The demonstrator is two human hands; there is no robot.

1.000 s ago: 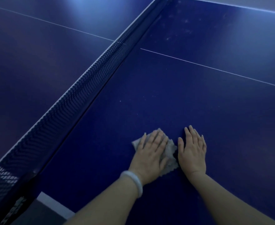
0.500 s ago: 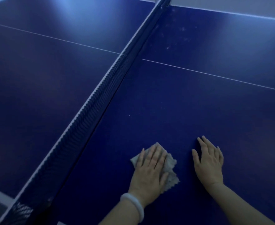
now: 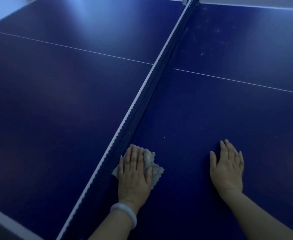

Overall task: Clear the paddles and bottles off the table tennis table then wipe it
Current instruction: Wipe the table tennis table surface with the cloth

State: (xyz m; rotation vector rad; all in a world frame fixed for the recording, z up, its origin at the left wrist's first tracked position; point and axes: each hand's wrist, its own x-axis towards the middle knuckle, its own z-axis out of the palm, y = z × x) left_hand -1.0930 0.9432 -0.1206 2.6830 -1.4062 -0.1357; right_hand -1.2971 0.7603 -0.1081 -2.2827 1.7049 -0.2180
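Left hand (image 3: pixel 134 177), cloth (image 3: pixel 152 168) slid against net (image 3: pixel 142 104).

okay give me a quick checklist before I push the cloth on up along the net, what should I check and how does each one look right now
1. Cloth under the left hand, fingers flat on it: ok.
2. Cloth lying flat on the table: not ok, it is crumpled and bunched beside the hand.
3. Cloth clear of the net: cannot tell, its left corner sits right at the net's base.
4. Right hand flat on the table, apart from the cloth: ok.
5. Path ahead on this half free of paddles and bottles: ok, none in view.
6. This half already clean: not ok, pale smudges show at the far end, near the net.
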